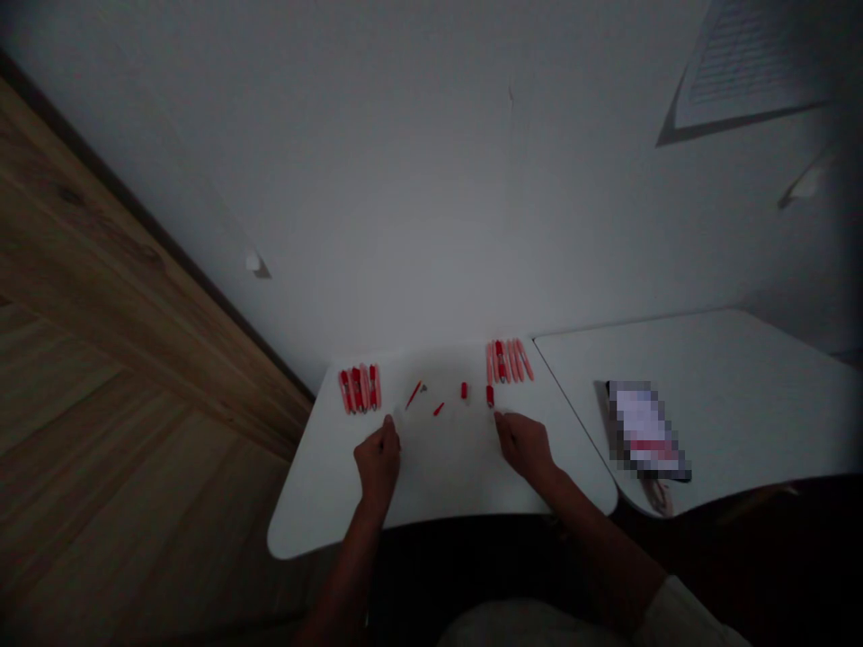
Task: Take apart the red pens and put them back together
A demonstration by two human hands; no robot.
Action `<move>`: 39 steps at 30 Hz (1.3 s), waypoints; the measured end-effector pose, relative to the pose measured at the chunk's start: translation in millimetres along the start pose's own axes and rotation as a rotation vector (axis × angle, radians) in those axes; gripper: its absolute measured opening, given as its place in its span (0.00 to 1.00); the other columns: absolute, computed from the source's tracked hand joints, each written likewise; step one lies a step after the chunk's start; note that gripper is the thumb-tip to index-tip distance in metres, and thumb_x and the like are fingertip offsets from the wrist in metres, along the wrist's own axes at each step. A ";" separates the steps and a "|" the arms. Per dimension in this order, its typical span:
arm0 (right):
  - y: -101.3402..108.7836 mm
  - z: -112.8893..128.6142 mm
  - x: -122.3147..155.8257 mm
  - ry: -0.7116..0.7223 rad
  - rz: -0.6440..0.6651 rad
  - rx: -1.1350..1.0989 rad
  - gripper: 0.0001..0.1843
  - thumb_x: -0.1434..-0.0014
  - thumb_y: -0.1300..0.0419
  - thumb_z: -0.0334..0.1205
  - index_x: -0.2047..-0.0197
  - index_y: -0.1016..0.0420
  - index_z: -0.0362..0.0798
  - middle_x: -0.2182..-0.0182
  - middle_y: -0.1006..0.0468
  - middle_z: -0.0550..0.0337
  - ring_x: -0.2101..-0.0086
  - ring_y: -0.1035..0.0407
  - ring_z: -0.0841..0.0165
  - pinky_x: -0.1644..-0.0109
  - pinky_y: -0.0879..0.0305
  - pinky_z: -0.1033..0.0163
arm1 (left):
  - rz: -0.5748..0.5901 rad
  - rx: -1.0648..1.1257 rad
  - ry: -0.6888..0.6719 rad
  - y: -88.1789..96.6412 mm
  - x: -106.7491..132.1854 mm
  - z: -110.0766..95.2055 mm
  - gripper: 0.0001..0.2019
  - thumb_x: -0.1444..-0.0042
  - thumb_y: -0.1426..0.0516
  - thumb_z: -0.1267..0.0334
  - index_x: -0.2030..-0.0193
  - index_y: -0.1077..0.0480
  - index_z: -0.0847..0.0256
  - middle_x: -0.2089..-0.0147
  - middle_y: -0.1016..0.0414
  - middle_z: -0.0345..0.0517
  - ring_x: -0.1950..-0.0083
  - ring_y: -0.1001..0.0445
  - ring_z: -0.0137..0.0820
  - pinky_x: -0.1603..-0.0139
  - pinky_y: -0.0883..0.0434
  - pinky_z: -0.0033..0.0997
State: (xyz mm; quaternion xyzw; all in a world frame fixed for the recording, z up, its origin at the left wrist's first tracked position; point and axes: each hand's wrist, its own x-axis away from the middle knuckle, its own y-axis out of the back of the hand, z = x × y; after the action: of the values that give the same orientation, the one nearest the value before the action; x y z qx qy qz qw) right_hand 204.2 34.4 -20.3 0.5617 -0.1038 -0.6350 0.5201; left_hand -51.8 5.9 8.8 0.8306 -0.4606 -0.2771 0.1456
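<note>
Both my hands rest on a small white table (324,512). My left hand (378,460) is closed in a pinch near a pale part at its fingertips, just below a thin red refill (413,394). My right hand (524,443) is curled, its fingertips touching the table right below a short red cap (490,395). A row of red pens (360,388) lies at the far left of the table and another row of red pens (510,359) at the far right. Two more small red pieces (439,408) (464,390) lie between the hands.
A second white table (742,359) adjoins on the right, with a blurred-out flat object (645,431) on it. A white wall rises behind the tables. Wooden floor (101,359) spreads to the left. The scene is dim.
</note>
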 end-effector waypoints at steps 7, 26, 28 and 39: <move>-3.1 -2.3 -0.5 -0.030 -0.018 -0.054 0.27 0.33 0.59 0.42 0.82 0.38 0.46 0.85 0.37 0.63 0.81 0.43 0.74 0.74 0.52 0.67 | 0.025 -0.070 -0.042 -6.3 1.6 10.3 0.24 0.44 0.51 0.50 0.84 0.53 0.59 0.84 0.53 0.35 0.81 0.50 0.23 0.81 0.49 0.24; -0.5 -2.6 0.4 0.004 -0.086 -0.087 0.26 0.34 0.57 0.39 0.83 0.40 0.46 0.86 0.40 0.64 0.82 0.46 0.75 0.75 0.52 0.67 | -0.021 -0.122 -0.062 -2.3 3.1 6.2 0.24 0.42 0.52 0.51 0.86 0.43 0.61 0.87 0.44 0.35 0.82 0.41 0.24 0.78 0.43 0.24; 0.0 -1.2 0.8 0.046 -0.072 -0.060 0.25 0.35 0.57 0.38 0.83 0.39 0.46 0.86 0.39 0.64 0.82 0.47 0.75 0.75 0.53 0.66 | 0.015 -0.174 -0.112 -5.5 -0.2 3.3 0.23 0.40 0.53 0.52 0.83 0.38 0.61 0.84 0.38 0.37 0.80 0.36 0.26 0.75 0.40 0.24; -1.9 10.5 7.3 0.397 0.073 -0.024 0.22 0.38 0.52 0.38 0.83 0.36 0.45 0.84 0.36 0.64 0.81 0.46 0.76 0.73 0.57 0.64 | 0.214 -0.479 -0.272 -55.6 -11.4 -17.1 0.14 0.41 0.48 0.55 0.53 0.28 0.56 0.55 0.28 0.48 0.57 0.27 0.33 0.57 0.32 0.31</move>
State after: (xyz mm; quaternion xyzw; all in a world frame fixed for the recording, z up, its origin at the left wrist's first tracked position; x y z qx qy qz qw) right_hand 195.7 24.8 -22.4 0.6653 -0.0120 -0.4938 0.5598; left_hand -8.4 44.9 -1.4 0.6746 -0.4824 -0.4697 0.3026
